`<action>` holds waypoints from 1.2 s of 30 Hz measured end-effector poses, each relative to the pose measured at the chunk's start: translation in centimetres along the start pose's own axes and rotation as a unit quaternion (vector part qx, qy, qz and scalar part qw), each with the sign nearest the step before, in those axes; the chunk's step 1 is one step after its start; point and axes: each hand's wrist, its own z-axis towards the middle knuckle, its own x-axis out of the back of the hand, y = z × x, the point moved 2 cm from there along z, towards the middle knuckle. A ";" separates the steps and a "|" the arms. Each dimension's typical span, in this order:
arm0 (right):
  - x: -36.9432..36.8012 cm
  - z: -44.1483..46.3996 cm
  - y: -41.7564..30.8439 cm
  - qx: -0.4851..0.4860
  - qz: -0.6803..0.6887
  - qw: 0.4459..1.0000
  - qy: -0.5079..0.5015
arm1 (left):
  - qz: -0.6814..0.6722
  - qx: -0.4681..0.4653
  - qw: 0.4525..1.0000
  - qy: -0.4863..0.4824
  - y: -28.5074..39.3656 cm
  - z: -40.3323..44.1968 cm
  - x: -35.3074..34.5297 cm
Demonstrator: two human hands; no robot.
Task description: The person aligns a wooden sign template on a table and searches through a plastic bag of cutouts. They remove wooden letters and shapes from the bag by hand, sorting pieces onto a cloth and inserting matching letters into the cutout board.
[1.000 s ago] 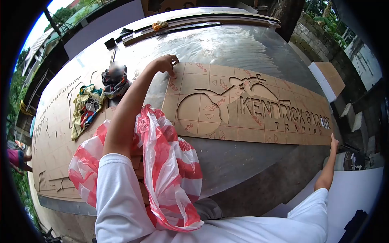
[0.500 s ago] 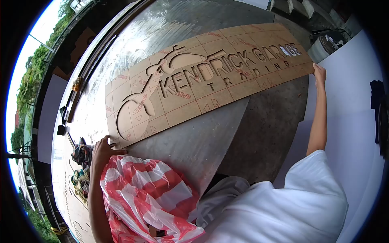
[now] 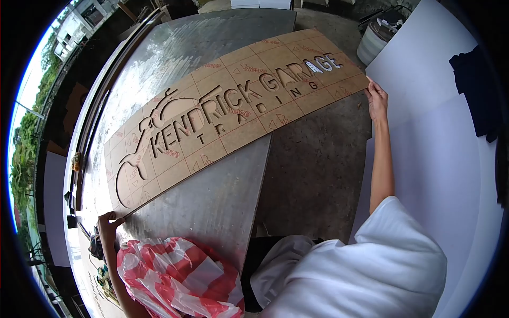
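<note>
A long brown paper-faced sign board (image 3: 246, 112) stretches between my hands, cut through with "KENDRICK GARAGE TRADING" and a motorcycle outline. My left hand (image 3: 110, 223) pinches its lower left corner. At the far right end, my right hand (image 3: 376, 99) grips the other corner with bent fingers. The board's left part lies over the grey metal table (image 3: 207, 193), and its right end juts past the table edge over the floor. White shows through the last letters of "GARAGE". A red-and-white striped plastic sheet (image 3: 180, 273) lies below my left hand, over my left side.
Large white sheets (image 3: 424, 132) stand to the right, with dark cloth (image 3: 474, 93) hanging over them. A whitish bucket (image 3: 374, 42) stands on the floor at the back right. Dark rails (image 3: 106, 100) run along the table's left side, near a bundle of rags (image 3: 105, 281).
The board has shifted left and slightly down in view, with both hands still on its corners. More floor shows under its right end. The camera view has also turned.
</note>
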 end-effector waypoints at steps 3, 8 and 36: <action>-0.3 -0.2 0.0 0.015 0.047 0.999 0.022 | -0.001 -0.016 0.999 0.030 1.3 -0.2 1.3; -0.7 -0.8 0.7 0.008 0.076 0.994 0.075 | -0.059 -0.042 0.997 0.041 0.6 -0.7 -0.3; 4.5 4.5 -0.1 -0.105 -0.137 0.981 -0.093 | -0.704 -0.043 0.702 -0.100 16.6 -0.5 4.6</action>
